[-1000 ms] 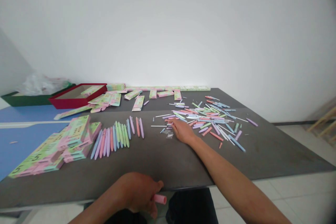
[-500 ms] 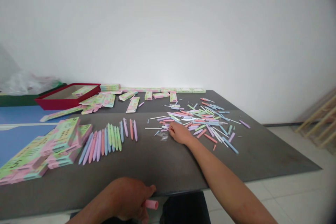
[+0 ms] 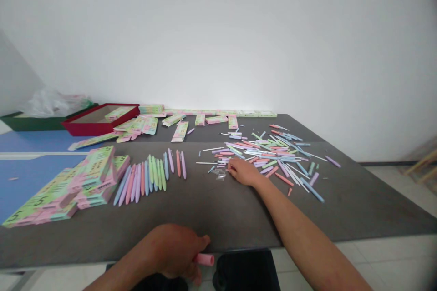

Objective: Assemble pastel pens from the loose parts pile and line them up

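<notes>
My left hand (image 3: 177, 252) is closed around a pink pen barrel (image 3: 205, 259) at the table's near edge, its hollow end pointing right. My right hand (image 3: 241, 172) rests at the left side of a pile of loose pen parts (image 3: 273, 151), fingers pinched together. What is between those fingertips is too small to make out. Beside them lie small clear or metallic pieces (image 3: 220, 176), possibly springs. Left of the pile, a row of pastel pens (image 3: 150, 173) in blue, purple, pink and green lies side by side.
Stacked pen boxes (image 3: 92, 170) stand at the left, with flattened cartons (image 3: 136, 126) behind. A red box lid (image 3: 82, 130) and a green tray (image 3: 30, 122) holding a plastic bag (image 3: 58, 103) sit farther back. More boxes line the wall. A lone purple barrel (image 3: 332, 161) lies right.
The view has shifted slightly, so the whole scene sits a little farther right. My right hand stays at the pile's left side and my left hand keeps the pink barrel.
</notes>
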`<state>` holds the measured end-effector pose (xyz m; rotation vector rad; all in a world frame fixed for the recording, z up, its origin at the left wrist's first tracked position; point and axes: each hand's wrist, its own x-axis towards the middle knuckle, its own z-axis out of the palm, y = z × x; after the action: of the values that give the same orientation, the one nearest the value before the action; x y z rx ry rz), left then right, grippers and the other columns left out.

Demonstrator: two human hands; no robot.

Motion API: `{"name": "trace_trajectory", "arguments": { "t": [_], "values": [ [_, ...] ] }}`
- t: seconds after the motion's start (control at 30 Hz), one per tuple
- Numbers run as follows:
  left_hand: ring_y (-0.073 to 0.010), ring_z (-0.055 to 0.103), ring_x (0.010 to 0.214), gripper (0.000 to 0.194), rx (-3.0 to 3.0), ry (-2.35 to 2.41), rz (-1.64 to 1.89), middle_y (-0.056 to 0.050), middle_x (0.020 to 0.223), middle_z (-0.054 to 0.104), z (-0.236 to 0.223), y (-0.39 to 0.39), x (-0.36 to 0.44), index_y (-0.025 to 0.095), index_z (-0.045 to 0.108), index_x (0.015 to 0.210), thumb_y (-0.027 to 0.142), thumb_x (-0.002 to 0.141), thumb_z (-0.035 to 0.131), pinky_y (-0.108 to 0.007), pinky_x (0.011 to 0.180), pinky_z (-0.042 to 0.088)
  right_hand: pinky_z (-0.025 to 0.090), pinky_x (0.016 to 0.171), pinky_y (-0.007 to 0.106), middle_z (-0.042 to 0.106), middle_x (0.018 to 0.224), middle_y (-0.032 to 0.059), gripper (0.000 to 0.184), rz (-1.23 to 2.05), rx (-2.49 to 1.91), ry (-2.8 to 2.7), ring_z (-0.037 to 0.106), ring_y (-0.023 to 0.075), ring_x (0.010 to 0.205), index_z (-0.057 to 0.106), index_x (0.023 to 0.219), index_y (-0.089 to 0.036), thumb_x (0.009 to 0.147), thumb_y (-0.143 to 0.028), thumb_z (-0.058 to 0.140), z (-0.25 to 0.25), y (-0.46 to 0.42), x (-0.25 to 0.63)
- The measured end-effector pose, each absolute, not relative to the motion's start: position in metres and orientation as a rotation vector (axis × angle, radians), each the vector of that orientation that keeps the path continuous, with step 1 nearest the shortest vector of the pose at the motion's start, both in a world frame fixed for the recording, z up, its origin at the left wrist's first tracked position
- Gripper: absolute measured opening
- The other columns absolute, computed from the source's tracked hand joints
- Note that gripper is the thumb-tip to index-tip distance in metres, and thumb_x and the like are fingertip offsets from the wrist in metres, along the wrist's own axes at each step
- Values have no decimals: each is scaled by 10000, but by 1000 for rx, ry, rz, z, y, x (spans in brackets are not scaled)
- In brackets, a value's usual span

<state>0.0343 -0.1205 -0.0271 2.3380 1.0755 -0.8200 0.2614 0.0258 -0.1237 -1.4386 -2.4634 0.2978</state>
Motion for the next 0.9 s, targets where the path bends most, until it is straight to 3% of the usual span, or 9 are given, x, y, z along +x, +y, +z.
{"name": "trace_trajectory", "arguments": {
  "t": [0.17,0.4,0.6,0.9],
  "values": [
    [-413,663,933,716,2321,1118,-795,-197,1022,719,-27,-119,27,223,478,1381,416,730,704,-484,723,540,314,633,228,585,831,18,28,366,-1396,-2516,496,135,733,570,822,-178,836,-162,552,-118,22,269],
    [-371,680,900,811,2267,1182,-728,-171,1023,724,-26,-118,16,246,326,1462,419,741,654,-454,711,526,325,669,235,592,883,27,45,379,-1347,-2544,503,144,782,571,859,-182,837,-146,555,-119,20,266],
    [-337,692,837,783,2271,1151,-685,-128,922,743,-33,-120,14,264,364,1445,360,722,648,-409,670,527,346,721,244,592,927,39,80,386,-1335,-2551,519,154,830,576,911,-186,842,-149,560,-124,24,263],
    [-356,688,872,781,2256,1157,-731,-158,986,734,-30,-119,15,251,365,1446,391,732,649,-420,681,528,348,739,247,585,936,36,69,363,-1333,-2535,517,158,847,564,910,-189,849,-159,561,-127,25,263]
  ]
}}
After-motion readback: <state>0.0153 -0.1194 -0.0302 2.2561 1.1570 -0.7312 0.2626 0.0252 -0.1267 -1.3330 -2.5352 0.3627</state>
